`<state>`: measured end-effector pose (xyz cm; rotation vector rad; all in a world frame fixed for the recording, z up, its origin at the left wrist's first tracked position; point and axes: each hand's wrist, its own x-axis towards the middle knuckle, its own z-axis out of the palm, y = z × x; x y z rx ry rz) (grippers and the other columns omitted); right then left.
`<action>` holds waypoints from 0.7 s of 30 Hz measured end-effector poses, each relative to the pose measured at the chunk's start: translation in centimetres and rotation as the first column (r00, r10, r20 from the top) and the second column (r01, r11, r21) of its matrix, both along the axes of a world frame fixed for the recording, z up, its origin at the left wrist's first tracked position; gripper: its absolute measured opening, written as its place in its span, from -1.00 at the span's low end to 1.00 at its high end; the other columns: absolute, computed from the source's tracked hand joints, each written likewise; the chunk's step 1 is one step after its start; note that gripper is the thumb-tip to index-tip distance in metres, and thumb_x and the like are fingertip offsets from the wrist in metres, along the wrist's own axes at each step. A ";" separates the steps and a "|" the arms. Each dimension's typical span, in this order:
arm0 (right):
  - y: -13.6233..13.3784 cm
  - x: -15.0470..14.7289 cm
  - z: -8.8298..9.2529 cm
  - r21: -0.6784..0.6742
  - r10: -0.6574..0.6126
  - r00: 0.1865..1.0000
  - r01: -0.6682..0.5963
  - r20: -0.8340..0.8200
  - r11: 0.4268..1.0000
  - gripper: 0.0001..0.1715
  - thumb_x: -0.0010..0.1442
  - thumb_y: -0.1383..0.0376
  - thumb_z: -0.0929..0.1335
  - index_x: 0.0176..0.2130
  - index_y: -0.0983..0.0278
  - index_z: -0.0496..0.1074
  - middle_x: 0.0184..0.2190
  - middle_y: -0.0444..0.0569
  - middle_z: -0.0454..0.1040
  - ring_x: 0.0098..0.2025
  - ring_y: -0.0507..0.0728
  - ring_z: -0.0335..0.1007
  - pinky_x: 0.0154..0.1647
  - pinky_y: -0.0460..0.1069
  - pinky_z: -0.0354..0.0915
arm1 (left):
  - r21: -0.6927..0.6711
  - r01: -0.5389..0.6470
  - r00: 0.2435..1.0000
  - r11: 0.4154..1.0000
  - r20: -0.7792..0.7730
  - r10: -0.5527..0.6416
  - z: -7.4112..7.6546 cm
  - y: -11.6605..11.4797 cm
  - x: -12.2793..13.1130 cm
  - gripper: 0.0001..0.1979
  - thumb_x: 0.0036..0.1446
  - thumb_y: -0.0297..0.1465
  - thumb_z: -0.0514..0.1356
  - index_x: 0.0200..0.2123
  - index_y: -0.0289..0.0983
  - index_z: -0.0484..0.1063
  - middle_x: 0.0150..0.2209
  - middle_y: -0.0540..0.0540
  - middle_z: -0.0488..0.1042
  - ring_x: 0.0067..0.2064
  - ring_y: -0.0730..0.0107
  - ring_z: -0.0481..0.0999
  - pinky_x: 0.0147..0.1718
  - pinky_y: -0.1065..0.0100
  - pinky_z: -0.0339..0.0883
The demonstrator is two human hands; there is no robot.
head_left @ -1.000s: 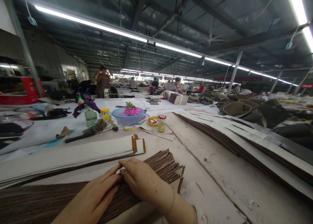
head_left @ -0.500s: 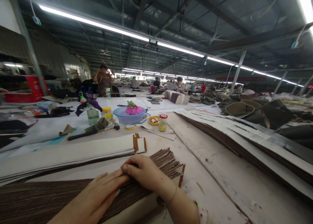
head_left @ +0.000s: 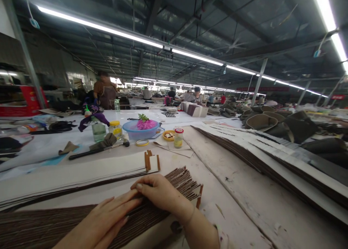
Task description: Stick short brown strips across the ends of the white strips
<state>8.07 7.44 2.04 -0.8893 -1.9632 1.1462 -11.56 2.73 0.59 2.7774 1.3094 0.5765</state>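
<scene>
A long stack of thin brown-edged strips (head_left: 152, 220) runs from the left edge to the middle front, its ends fanned unevenly. My left hand (head_left: 108, 212) lies across it, fingers stretched out flat. Over the same stack, my right hand (head_left: 160, 191) is curled, its thumb touching the left fingertips and its other fingers bent down out of sight behind the upper side. Just beyond are pale strips (head_left: 108, 166) with brown ends.
Behind the strips are a blue basin (head_left: 141, 131) with a pink bundle, a red-lidded jar (head_left: 178, 138), a yellow-lidded jar (head_left: 116, 130) and a black-handled tool (head_left: 89, 153). Layered pale sheets (head_left: 261, 158) lie at the right. A person (head_left: 105, 91) stands at the back left.
The view has shifted slightly, moving most things a little left. My hands keep nearly the same pose on the stack. The person at the back left has lowered an arm.
</scene>
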 end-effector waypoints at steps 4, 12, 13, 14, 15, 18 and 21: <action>-0.2 0.1 0.3 0.009 -0.031 0.999 0.030 0.016 0.999 -0.67 0.16 0.23 0.20 -0.21 0.29 0.46 -0.36 -0.11 0.48 -0.27 0.04 0.36 -0.27 -0.11 0.23 | -0.001 -0.007 1.000 1.000 0.019 0.007 -0.4 0.1 -0.3 -0.60 0.11 -0.35 0.03 0.05 0.05 0.23 0.10 0.11 0.22 0.10 0.29 0.25 0.02 0.26 0.16; -0.5 0.1 0.2 0.031 -0.004 1.000 0.004 -0.007 1.000 -0.68 0.13 0.19 0.24 -0.25 0.29 0.48 -0.40 -0.14 0.47 -0.30 0.04 0.35 -0.30 -0.13 0.23 | 0.052 -0.031 0.998 0.998 -0.055 0.034 -0.7 0.0 -0.4 -0.61 0.13 -0.28 -0.01 0.06 0.03 0.22 0.08 0.13 0.25 0.07 0.30 0.30 0.01 0.25 0.19; -0.4 0.1 0.0 0.032 0.005 1.000 -0.005 -0.019 0.999 -0.68 0.13 0.20 0.23 -0.24 0.30 0.48 -0.38 -0.12 0.48 -0.28 0.05 0.36 -0.28 -0.12 0.23 | 0.052 -0.028 0.998 0.998 -0.053 0.031 -0.6 0.0 -0.2 -0.62 0.13 -0.28 -0.01 0.04 0.03 0.24 0.08 0.12 0.25 0.06 0.29 0.30 0.01 0.25 0.19; -0.3 0.1 -0.1 0.034 0.011 1.000 -0.010 -0.029 0.999 -0.67 0.14 0.21 0.23 -0.22 0.30 0.48 -0.35 -0.11 0.49 -0.26 0.06 0.37 -0.25 -0.11 0.24 | 0.053 -0.025 0.999 0.998 -0.042 0.027 -0.5 -0.1 -0.1 -0.63 0.13 -0.28 0.00 0.03 0.02 0.27 0.08 0.12 0.26 0.06 0.29 0.31 0.00 0.26 0.19; -0.2 0.1 -0.2 0.035 0.012 0.999 -0.011 -0.035 0.999 -0.67 0.14 0.23 0.22 -0.20 0.30 0.47 -0.32 -0.10 0.50 -0.23 0.06 0.37 -0.22 -0.11 0.24 | 0.058 -0.026 0.999 0.998 -0.019 0.027 -0.4 -0.2 0.1 -0.64 0.12 -0.28 0.01 0.01 0.02 0.29 0.07 0.13 0.27 0.05 0.29 0.32 0.00 0.26 0.20; -0.1 0.1 -0.2 0.024 -0.006 0.999 0.007 -0.041 1.000 -0.66 0.14 0.26 0.23 -0.14 0.29 0.45 -0.24 -0.08 0.50 -0.18 0.07 0.38 -0.16 -0.09 0.25 | 0.068 -0.045 0.997 0.997 0.069 0.040 -0.2 -0.3 0.4 -0.67 0.11 -0.28 0.02 -0.03 0.02 0.34 0.05 0.12 0.29 0.04 0.27 0.34 -0.01 0.25 0.21; -0.2 0.1 -0.1 0.021 -0.029 0.998 0.030 -0.047 0.999 -0.66 0.14 0.26 0.23 -0.13 0.28 0.44 -0.20 -0.08 0.49 -0.15 0.07 0.38 -0.12 -0.08 0.24 | 0.029 -0.041 0.997 0.999 0.060 0.039 0.2 -0.2 0.4 -0.66 0.10 -0.30 0.03 -0.03 0.03 0.33 0.06 0.11 0.28 0.05 0.25 0.32 -0.02 0.23 0.22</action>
